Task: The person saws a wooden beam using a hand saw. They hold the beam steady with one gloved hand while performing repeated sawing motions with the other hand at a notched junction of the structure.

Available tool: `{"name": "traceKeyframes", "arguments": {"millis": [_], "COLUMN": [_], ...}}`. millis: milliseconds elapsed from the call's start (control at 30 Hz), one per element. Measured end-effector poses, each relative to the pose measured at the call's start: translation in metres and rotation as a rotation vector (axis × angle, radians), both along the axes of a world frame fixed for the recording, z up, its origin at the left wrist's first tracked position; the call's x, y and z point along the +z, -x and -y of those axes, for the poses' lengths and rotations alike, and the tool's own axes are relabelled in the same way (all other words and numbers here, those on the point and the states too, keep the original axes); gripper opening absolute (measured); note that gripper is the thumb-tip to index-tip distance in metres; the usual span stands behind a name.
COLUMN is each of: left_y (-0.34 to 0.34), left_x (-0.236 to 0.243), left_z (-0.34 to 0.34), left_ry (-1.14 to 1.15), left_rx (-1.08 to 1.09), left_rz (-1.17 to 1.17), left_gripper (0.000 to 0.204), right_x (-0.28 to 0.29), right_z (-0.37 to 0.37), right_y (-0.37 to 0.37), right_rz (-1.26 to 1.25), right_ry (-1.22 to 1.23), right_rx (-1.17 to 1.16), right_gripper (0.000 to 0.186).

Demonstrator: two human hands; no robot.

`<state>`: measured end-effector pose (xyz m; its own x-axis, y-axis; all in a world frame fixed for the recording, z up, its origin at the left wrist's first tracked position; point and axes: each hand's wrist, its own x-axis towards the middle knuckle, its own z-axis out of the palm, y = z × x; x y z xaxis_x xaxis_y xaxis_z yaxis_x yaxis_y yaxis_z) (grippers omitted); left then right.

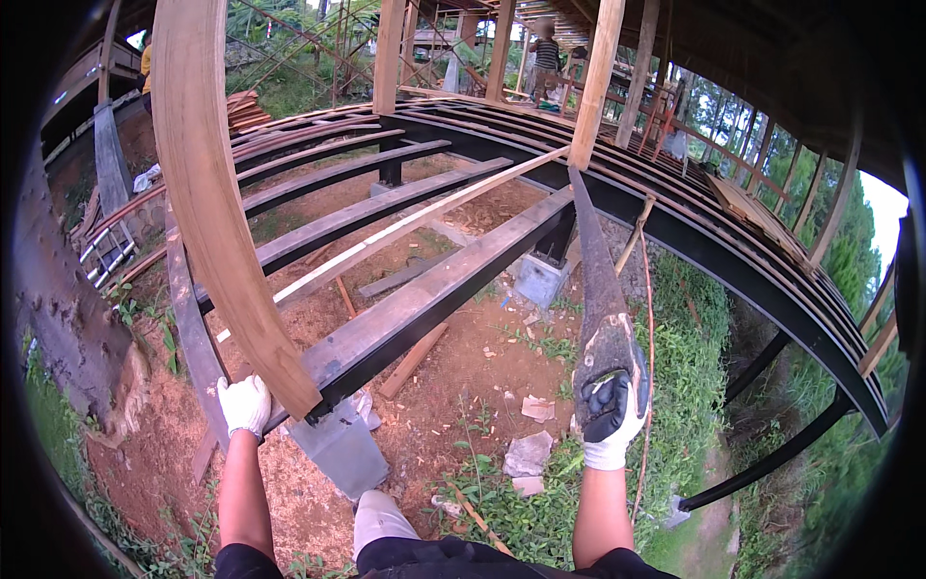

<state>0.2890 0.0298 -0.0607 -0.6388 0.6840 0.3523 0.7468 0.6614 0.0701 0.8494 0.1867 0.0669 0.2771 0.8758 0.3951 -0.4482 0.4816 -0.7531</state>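
Observation:
My right hand (617, 410), in a white glove with a dark palm, is wrapped round the worn handle of a handsaw (596, 261). The saw's long dark blade points away from me, and its tip overlaps the foot of a far wooden post (600, 77); I cannot tell whether they touch. My left hand (244, 405), also gloved, has its fingers curled over the edge of a dark beam (198, 343). Just right of it stands the lower end of a thick, smooth wooden post (217, 212), at the near corner of the frame.
Dark joists (424, 289) span the frame above bare soil, with a pale batten (405, 227) laid among them. Concrete footings (542, 280) carry the frame. A tree trunk (72, 318) rises at left, and plants (675, 376) cover the right slope. A person (546, 58) stands far back.

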Motion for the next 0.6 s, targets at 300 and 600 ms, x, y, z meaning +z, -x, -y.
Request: {"name": "traceKeyframes", "arguments": {"millis": [300, 600], "left_y": [0.000, -0.002], "left_x": [0.009, 0.009], "left_z": [0.003, 0.009], "left_ry": [-0.027, -0.049], "left_rx": [-0.005, -0.028], "left_rz": [-0.040, 0.010], "left_gripper": [0.048, 0.048], "right_x": [-0.084, -0.103], "right_z": [0.114, 0.123], "right_y": [0.005, 0.016], "right_rz": [0.393, 0.546], "right_ry": [0.255, 0.295], "right_rx": [0.123, 0.292], "right_gripper": [0.049, 0.059]}}
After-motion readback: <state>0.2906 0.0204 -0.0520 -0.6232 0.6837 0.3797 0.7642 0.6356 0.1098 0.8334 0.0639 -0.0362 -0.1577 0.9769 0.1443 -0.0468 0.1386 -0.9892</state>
